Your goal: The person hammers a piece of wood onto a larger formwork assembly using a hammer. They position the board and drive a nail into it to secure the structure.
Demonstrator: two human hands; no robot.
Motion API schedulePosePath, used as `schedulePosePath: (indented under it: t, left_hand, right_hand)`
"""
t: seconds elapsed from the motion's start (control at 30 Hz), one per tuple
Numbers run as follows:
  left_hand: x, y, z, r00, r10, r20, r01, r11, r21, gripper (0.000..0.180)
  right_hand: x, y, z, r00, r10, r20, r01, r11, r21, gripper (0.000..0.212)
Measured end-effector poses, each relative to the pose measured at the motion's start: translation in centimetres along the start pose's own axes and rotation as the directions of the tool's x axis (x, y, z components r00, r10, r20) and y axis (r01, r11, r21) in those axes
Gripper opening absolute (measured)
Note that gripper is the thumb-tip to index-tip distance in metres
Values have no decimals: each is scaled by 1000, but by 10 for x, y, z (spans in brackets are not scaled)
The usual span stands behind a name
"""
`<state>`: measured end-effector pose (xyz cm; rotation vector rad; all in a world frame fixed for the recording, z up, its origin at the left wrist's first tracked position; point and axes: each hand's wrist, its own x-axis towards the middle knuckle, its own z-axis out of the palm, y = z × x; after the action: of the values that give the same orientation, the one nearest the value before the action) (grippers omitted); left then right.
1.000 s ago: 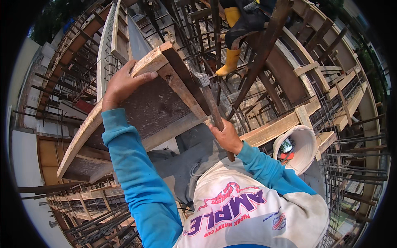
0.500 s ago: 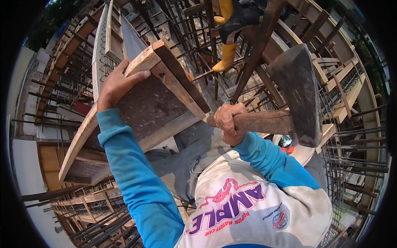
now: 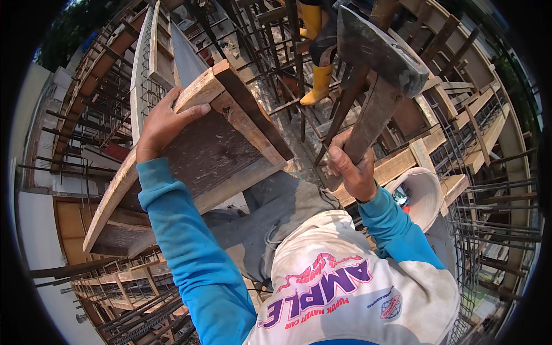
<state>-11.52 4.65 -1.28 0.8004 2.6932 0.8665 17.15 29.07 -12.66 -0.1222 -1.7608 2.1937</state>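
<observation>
My left hand (image 3: 165, 127) grips the top edge of a wooden formwork panel (image 3: 201, 149), fingers over the edge beam and thumb on the near side. The panel is a dark board framed with lumber, tilted in front of me. My right hand (image 3: 352, 167) is closed around the wooden handle of an axe (image 3: 379, 109). The axe is raised to the right of the panel, its broad dark metal head (image 3: 376, 52) up and away from me. A gap lies between the axe and the panel's dark end batten (image 3: 253, 109).
Another person's yellow boots (image 3: 318, 85) stand among steel bars and props ahead. A white bucket (image 3: 422, 195) hangs or stands at my right beside timber beams (image 3: 402, 164). Rebar (image 3: 494, 218) juts out at the right, and beam forms with rebar (image 3: 103, 86) run along the left.
My right hand has moved right and slightly down, and the axe has swung from lying level to pointing upward. The bucket shows more fully. My left hand and the panel have barely moved.
</observation>
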Motion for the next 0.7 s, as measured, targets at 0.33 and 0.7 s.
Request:
schedulePosePath:
  t: [0.33, 0.7]
  left_hand:
    - [-10, 17, 4, 1000, 17, -16, -15, 997, 73, 79]
    - [-36, 39, 3, 998, -14, -64, 23, 990, 136, 77]
  right_hand:
    - [-17, 78, 24, 805, 594, -13, -593, 803, -50, 24]
    - [7, -10, 26, 898, -413, -150, 434, 888, 154, 13]
